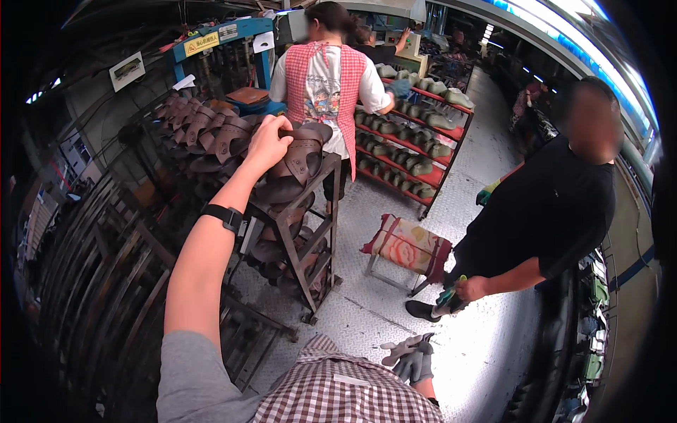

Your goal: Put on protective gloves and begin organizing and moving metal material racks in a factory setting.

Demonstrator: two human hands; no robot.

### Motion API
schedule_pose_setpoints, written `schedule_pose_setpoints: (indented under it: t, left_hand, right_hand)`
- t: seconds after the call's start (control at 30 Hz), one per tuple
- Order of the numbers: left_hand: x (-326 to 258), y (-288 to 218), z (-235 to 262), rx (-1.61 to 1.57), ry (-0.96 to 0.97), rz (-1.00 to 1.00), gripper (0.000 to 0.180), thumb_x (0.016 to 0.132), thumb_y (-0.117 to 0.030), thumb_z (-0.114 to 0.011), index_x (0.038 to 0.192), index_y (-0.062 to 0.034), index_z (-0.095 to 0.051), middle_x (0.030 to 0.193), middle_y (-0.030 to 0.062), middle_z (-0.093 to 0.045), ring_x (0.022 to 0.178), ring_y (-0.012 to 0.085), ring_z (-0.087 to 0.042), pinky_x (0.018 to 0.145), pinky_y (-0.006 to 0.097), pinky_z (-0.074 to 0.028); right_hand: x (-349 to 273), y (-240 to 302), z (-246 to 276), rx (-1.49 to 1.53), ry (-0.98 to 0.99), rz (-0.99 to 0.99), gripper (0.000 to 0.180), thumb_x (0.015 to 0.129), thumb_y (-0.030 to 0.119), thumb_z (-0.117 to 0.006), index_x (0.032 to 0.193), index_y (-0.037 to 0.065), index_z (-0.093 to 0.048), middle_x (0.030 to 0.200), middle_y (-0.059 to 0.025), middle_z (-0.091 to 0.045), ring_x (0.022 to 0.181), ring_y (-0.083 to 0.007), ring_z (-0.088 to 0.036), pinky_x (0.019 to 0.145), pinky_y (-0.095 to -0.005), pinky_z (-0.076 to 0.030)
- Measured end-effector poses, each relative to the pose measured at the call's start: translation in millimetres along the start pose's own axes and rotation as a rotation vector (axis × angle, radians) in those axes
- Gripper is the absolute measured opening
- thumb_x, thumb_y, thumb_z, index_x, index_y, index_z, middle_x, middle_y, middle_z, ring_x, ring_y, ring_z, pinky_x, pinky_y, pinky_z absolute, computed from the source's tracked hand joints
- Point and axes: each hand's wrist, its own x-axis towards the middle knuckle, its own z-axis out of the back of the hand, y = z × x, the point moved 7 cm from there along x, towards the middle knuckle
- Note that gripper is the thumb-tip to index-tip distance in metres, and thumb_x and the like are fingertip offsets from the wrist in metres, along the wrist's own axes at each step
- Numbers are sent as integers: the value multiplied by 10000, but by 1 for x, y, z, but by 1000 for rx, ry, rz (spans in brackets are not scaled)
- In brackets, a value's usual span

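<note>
I am reaching my left hand up, fingers closing on a brown sandal upper at the rack's near top. Many uppers are already racked. My gloved right hand is hanging low, holding nothing, fingers loosely curled.

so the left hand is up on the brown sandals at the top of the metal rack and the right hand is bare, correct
Not quite. In the head view the right hand is not bare: it wears a grey work glove, low by the checked shirt. The rest holds: the left hand rests on the brown sandals at the top of the metal rack.
</note>
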Motion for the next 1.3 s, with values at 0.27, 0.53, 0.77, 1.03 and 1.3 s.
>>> schedule_pose_setpoints:
  t: [0.27,0.53,0.77,1.03,1.3]
  left_hand:
    - [-14,-11,32,-93,-125,24,259,800,-132,-691,1041,-102,-599,1006,71,-548,777,216,-613,753,355,-492]
    - [-120,-80,26,10,-168,-289,258,740,-99,-728,972,-62,-623,1081,111,-545,1056,312,-530,924,410,-415]
    - [-152,-40,7,10,-109,-134,274,803,-99,-676,1063,-55,-600,1174,113,-553,1126,318,-503,975,417,-389]
    - [-136,-44,-6,147,-94,-17,431,803,-187,-689,1210,-113,-567,1230,68,-578,1178,286,-517,948,444,-409]
    - [-136,-37,2,103,-108,-24,279,844,-140,-602,1113,-104,-663,1175,73,-622,1098,297,-565,922,400,-441]
  right_hand:
    - [1,-4,-14,-2,22,51,294,940,379,-463,1036,124,-574,985,-119,-601,923,-295,-580,853,-424,-485]
    - [-8,-6,-7,-122,-22,47,152,923,245,-530,956,104,-575,929,-89,-586,884,-289,-562,848,-423,-481]
    - [-3,-26,-45,486,209,-218,187,951,256,-485,947,102,-591,1010,-53,-637,986,-289,-558,899,-445,-456]
    - [-11,-25,-49,633,177,-346,181,961,264,-478,923,125,-588,1023,1,-639,967,-276,-536,853,-438,-454]
    - [-3,-23,-44,244,12,-127,130,918,236,-521,957,162,-620,934,-14,-582,907,-213,-533,821,-349,-458]
